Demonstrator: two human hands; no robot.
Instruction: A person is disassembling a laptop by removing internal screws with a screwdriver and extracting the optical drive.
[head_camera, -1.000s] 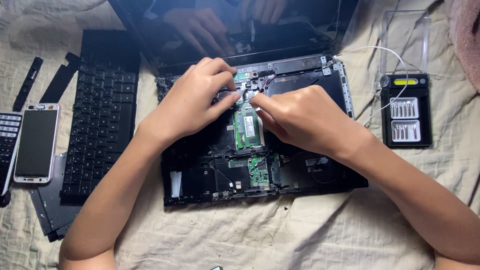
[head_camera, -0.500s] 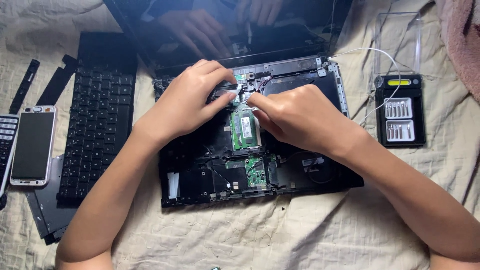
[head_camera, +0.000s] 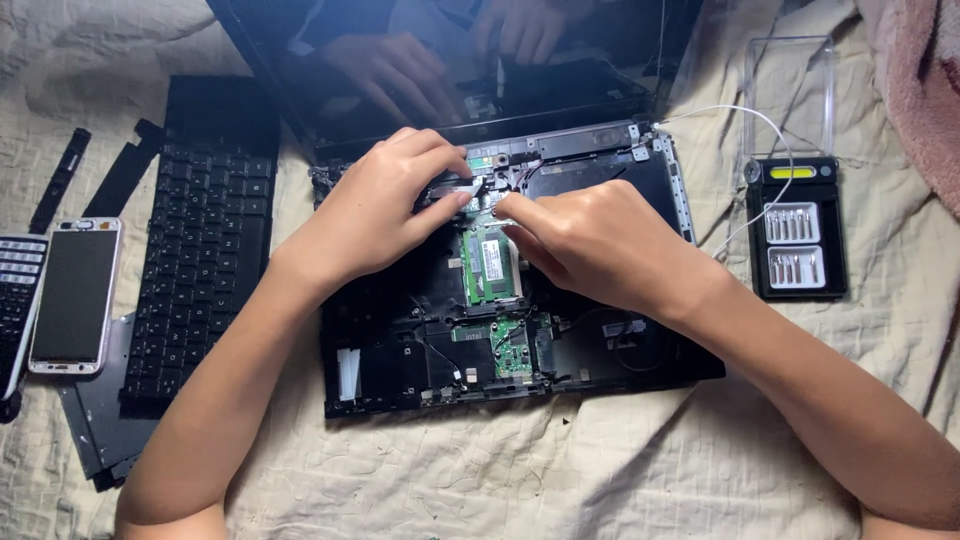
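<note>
While my left hand (head_camera: 385, 215) pins a small part at the opened laptop base (head_camera: 400, 350), its grip pinching it steady, my right hand (head_camera: 600, 245) grip presses together just above the green memory module (head_camera: 490, 265).

Single head view, looking steeply down, nearly overhead. Faces away from wearer: forearms enter from bottom edge, open laptop (head_camera: 400, 340) mid-frame, its screen (head_camera: 300, 60) at top edge. Close range, about arm's reach. Frame spans keyboard (head_camera: 205, 230) at left to bit case (head_camera: 797, 228) at right.
</note>
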